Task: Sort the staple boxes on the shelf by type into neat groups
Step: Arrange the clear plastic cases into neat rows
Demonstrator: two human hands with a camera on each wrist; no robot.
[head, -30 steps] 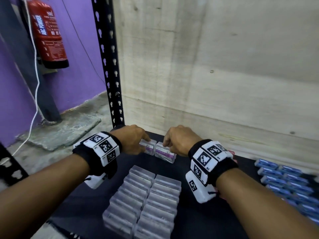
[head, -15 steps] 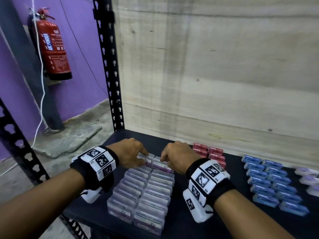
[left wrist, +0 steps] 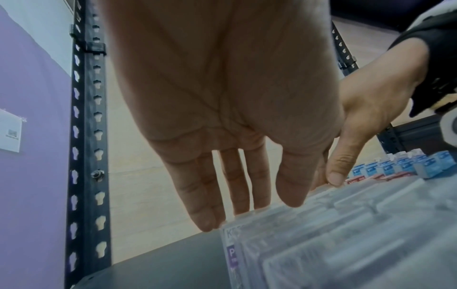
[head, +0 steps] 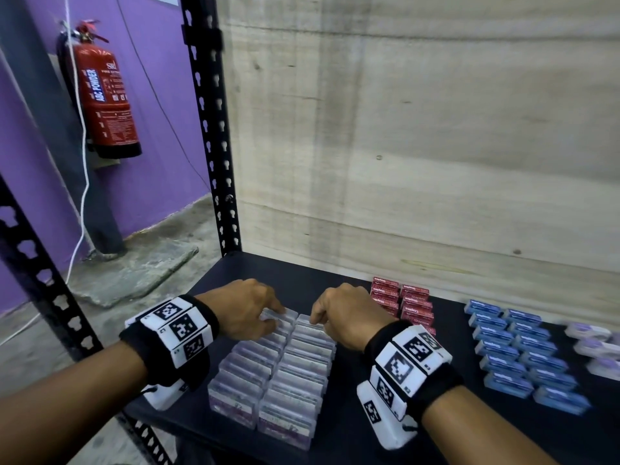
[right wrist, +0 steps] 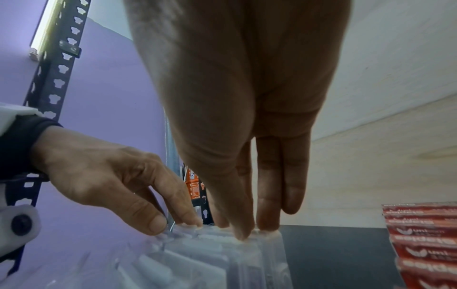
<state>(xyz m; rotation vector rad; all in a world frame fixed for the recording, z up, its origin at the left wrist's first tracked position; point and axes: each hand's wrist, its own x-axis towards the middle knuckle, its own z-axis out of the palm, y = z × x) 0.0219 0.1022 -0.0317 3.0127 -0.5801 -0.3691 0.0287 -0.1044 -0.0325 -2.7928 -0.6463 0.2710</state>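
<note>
The clear staple boxes (head: 273,370) stand in two tight columns near the front of the black shelf (head: 352,441), at about 7 o'clock in the head view. The left hand (head: 246,308) and right hand (head: 342,315) meet at the far end of that block, at its 12 o'clock. Each hand's straight fingers (left wrist: 210,211) rest on the last box of its own column, seemingly pressing it snug against its neighbours so the rows stay square; neither hand curls round a box. Toward 3 o'clock the red boxes (head: 404,302) sit just beside the clear block, then the blue boxes (head: 518,354), then some pale purple boxes (head: 593,347) at the edge. A fire extinguisher (head: 105,95) hangs on the purple wall at 10 o'clock.
</note>
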